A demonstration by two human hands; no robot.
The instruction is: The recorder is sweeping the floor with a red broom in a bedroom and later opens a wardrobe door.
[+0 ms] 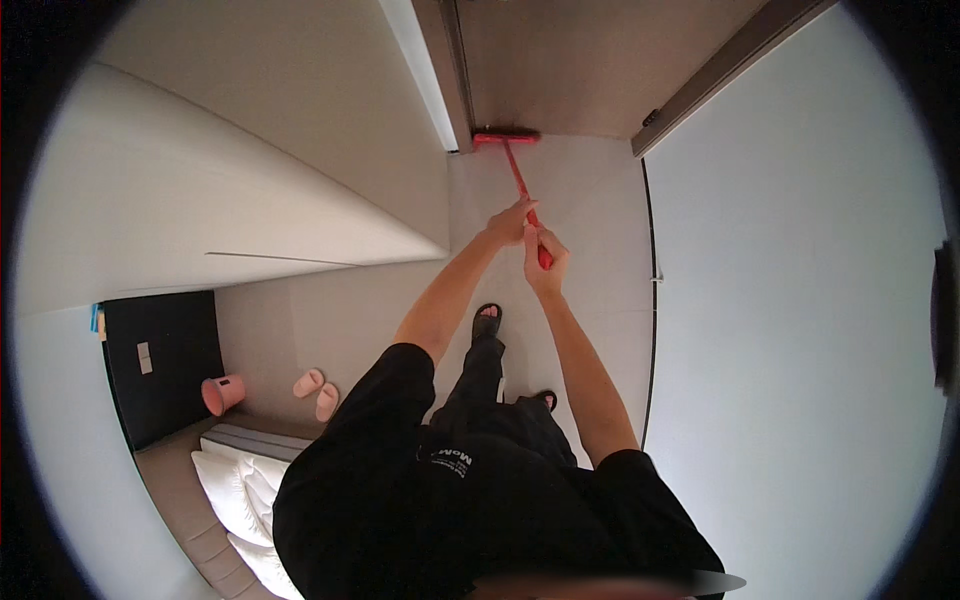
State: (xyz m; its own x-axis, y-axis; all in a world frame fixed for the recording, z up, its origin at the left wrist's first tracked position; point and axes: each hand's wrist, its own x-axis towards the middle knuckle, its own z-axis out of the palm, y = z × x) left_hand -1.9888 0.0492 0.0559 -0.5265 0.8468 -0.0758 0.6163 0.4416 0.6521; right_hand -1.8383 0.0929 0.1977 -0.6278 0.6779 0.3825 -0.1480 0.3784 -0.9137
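Observation:
A long-handled red broom (516,168) reaches away from me, its wide head resting on the floor along the foot of a brown door (590,70). Dark bristles show along the far side of that head. My left hand (511,222) is closed around the handle, the farther of the two along it. Nearer to me, my right hand (548,258) grips the handle close to its end, which sticks out red below the palm. Both arms stretch forward over the floor.
A light wall or cabinet (300,150) juts in at the left, with a white wall (790,280) at the right. Pink slippers (318,390) and a pink bin (223,394) stand at lower left, beside a bed with white pillows (235,490). The grey floor (590,220) lies between.

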